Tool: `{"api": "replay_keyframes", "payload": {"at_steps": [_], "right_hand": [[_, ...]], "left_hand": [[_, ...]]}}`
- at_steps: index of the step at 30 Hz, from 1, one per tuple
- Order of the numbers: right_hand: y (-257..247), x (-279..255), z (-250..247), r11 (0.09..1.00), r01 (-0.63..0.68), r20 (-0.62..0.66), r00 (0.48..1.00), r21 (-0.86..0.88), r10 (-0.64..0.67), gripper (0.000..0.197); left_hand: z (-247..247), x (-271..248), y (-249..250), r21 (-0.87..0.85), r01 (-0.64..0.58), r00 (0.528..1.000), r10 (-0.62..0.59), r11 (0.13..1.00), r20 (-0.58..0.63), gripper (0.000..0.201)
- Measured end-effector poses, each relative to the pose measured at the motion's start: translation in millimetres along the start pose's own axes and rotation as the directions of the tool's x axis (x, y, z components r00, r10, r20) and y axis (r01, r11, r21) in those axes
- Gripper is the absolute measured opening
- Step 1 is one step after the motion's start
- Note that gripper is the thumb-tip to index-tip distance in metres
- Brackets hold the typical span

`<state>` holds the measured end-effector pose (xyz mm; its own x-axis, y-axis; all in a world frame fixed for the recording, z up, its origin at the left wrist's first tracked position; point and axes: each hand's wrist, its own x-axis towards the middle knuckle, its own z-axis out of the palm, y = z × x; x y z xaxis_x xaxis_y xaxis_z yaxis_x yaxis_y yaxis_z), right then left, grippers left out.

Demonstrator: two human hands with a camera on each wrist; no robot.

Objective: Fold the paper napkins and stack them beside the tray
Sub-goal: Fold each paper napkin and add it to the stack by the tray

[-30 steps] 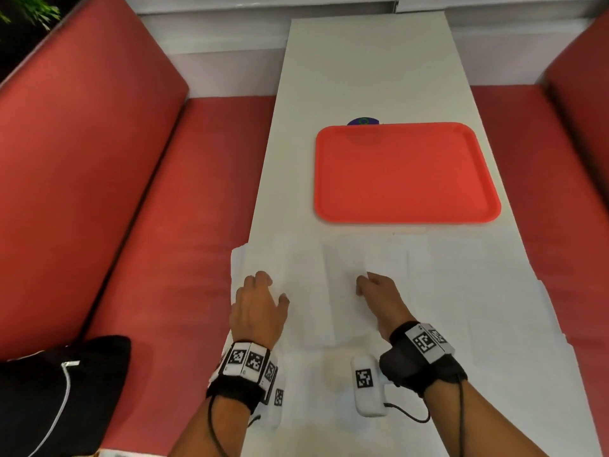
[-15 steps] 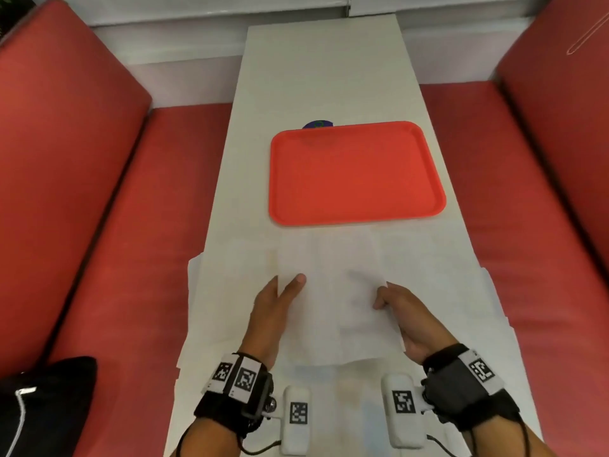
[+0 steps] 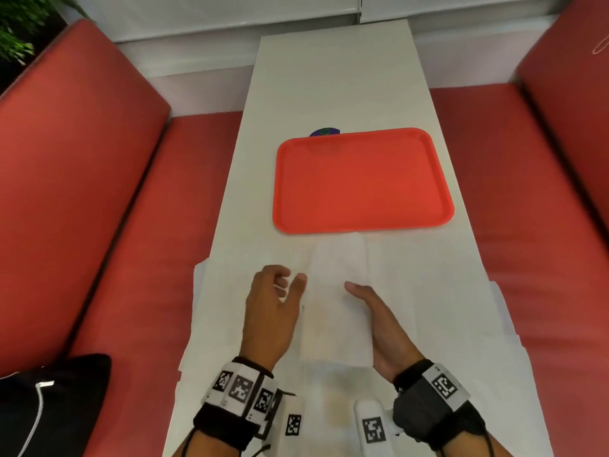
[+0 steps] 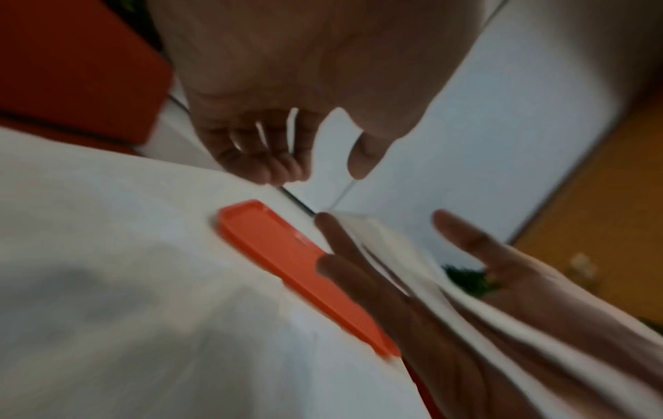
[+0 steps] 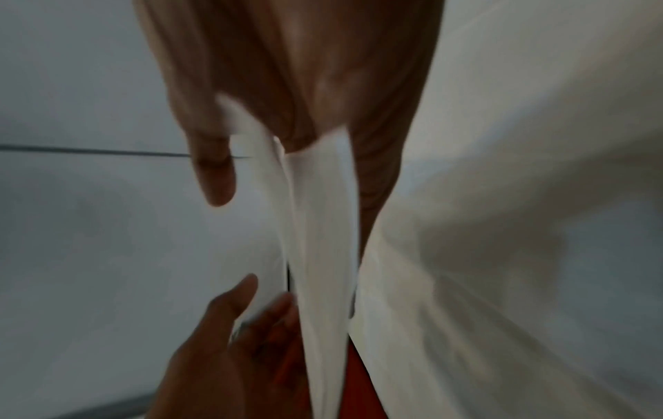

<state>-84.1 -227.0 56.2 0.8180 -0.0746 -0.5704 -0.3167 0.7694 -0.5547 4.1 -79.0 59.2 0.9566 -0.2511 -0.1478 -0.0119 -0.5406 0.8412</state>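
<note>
- Red padded benches (image 3: 99,199) stand on both sides of a long white table (image 3: 333,87), and a pale wall closes the far end.
- On the table lies a red tray (image 3: 362,183); a small dark blue round thing (image 3: 324,131) shows just behind the tray's far edge.
- On the near side of the tray, unfolded paper napkins (image 3: 428,291) cover the table from edge to edge and hang a little over both long edges.
- One folded napkin (image 3: 336,311) is raised from this layer, between the two hands; its far end comes close to the near rim of the tray.
- The right hand (image 3: 379,324), on the near side of the tray, holds this folded napkin: in the right wrist view the thumb is on one side of the white layers and the fingers (image 5: 377,170) on the other side, so the grip is narrow, around the paper.
- The left hand (image 3: 270,311) is just beside the left edge of the folded napkin; its fingers are loosely curled and its thumb points toward the tray. In the left wrist view it holds nothing, and whether the thumb touches the paper cannot be told.
- A black bag (image 3: 49,404) lies on the left bench, nearer to the person than the tray.
- Green leaves (image 3: 19,24) show behind the left bench.
</note>
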Motion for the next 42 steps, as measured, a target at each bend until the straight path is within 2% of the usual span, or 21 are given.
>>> {"api": "replay_keyframes", "payload": {"at_steps": [2, 3, 4, 7, 9, 11, 17, 18, 20, 21, 23, 25, 27, 29, 30, 32, 33, 35, 36, 38, 42], "right_hand": [[2, 10, 8, 0.989, 0.023, 0.041, 0.999, -0.144, -0.018, 0.04], [2, 17, 16, 0.976, 0.033, 0.051, 0.998, -0.217, -0.023, 0.037], [1, 25, 25, 0.96, 0.047, 0.049, 0.998, -0.278, -0.035, 0.033], [-3, 50, 50, 0.919, 0.114, 0.024, 0.993, -0.378, -0.114, 0.03], [-7, 61, 58, 0.917, 0.154, 0.0, 0.986, -0.367, -0.166, 0.029], [-11, 63, 54, 0.909, 0.2, -0.029, 0.974, -0.365, -0.226, 0.029], [-4, 54, 11, 0.902, 0.159, -0.175, 0.954, -0.402, -0.246, 0.026], [-1, 52, 5, 0.904, 0.134, -0.197, 0.953, -0.405, -0.229, 0.04], [5, 46, -10, 0.896, 0.094, -0.262, 0.939, -0.433, -0.225, 0.094], [8, 42, -13, 0.897, 0.078, -0.301, 0.926, -0.435, -0.227, 0.107], [9, 38, -18, 0.888, 0.059, -0.304, 0.928, -0.455, -0.217, 0.113], [11, 36, -21, 0.875, 0.063, -0.313, 0.919, -0.481, -0.238, 0.114], [12, 35, -24, 0.862, 0.056, -0.311, 0.919, -0.503, -0.241, 0.115], [11, 37, -22, 0.86, 0.037, -0.328, 0.916, -0.508, -0.233, 0.114], [11, 38, -21, 0.86, 0.037, -0.332, 0.913, -0.509, -0.236, 0.113], [12, 42, -14, 0.864, 0.049, -0.332, 0.911, -0.501, -0.244, 0.102], [12, 45, -9, 0.859, 0.05, -0.321, 0.915, -0.509, -0.244, 0.086], [15, 48, -4, 0.851, 0.102, -0.291, 0.913, -0.516, -0.286, 0.033], [18, 51, -6, 0.836, 0.098, -0.29, 0.911, -0.54, -0.293, 0.023], [26, 53, -10, 0.797, 0.074, -0.29, 0.908, -0.599, -0.302, 0.03], [33, 52, -8, 0.708, 0.071, -0.256, 0.903, -0.702, -0.345, 0.039]], "left_hand": [[-8, 10, -9, -0.119, 0.206, 0.968, -0.185, 0.971, 0.167, 0.034], [-11, 15, -11, -0.193, 0.287, 0.935, -0.231, 0.938, 0.268, 0.036], [-15, 22, -11, -0.23, 0.301, 0.925, -0.225, 0.925, 0.306, 0.032], [-33, 58, -14, -0.235, 0.158, 0.983, -0.132, 0.959, 0.125, 0.017], [-49, 96, -22, -0.305, 0.13, 0.991, -0.127, 0.943, 0.028, 0.015], [-66, 139, -30, -0.318, 0.128, 0.991, -0.133, 0.939, 0.006, 0.016], [-86, 243, -65, -0.033, 0.068, 0.996, -0.066, 0.997, 0.053, 0.025], [-84, 254, -71, 0.022, 0.073, 0.996, -0.074, 0.997, 0.057, 0.028], [-78, 272, -80, 0.142, 0.085, 0.994, -0.094, 0.986, 0.057, 0.035], [-74, 279, -83, 0.192, 0.086, 0.994, -0.098, 0.978, 0.056, 0.037], [-67, 289, -86, 0.236, 0.146, 0.986, -0.16, 0.961, 0.04, 0.037], [-64, 293, -86, 0.253, 0.226, 0.971, -0.238, 0.941, 0.019, 0.051], [-64, 289, -86, 0.408, 0.142, 0.988, -0.157, 0.902, 0.003, 0.061], [-65, 281, -90, 0.631, -0.115, 0.993, 0.08, 0.767, 0.083, 0.058], [-64, 277, -92, 0.699, -0.257, 0.966, 0.18, 0.668, 0.184, 0.054], [-62, 275, -96, 0.753, -0.433, 0.901, 0.224, 0.495, 0.371, 0.047], [-61, 276, -96, 0.768, -0.461, 0.887, 0.198, 0.444, 0.418, 0.045], [-61, 280, -96, 0.793, -0.456, 0.888, 0.142, 0.405, 0.438, 0.046], [-61, 283, -97, 0.805, -0.448, 0.892, 0.137, 0.39, 0.43, 0.048], [-62, 286, -98, 0.821, -0.436, 0.898, 0.125, 0.369, 0.421, 0.051], [-63, 286, -93, 0.814, -0.405, 0.91, 0.09, 0.416, 0.406, 0.056]]}}
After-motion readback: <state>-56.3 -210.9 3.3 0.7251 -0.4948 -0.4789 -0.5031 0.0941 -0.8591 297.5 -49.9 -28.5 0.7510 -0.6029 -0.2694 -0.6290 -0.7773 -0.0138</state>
